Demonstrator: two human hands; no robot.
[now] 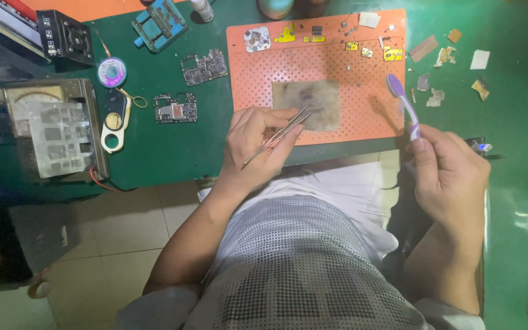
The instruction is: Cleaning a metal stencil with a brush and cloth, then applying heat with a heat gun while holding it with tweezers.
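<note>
My left hand grips metal tweezers whose tips point up and right onto a worn grey pad lying on the orange perforated work mat. Whether the tips hold anything is too small to tell. My right hand holds a purple and white toothbrush by its handle, head up, over the mat's right edge.
Two bare circuit boards lie on the green table left of the mat. Small chips and yellow parts sit along the mat's top. A metal stencil box, solder wick reel, blue fixture and paper scraps surround them.
</note>
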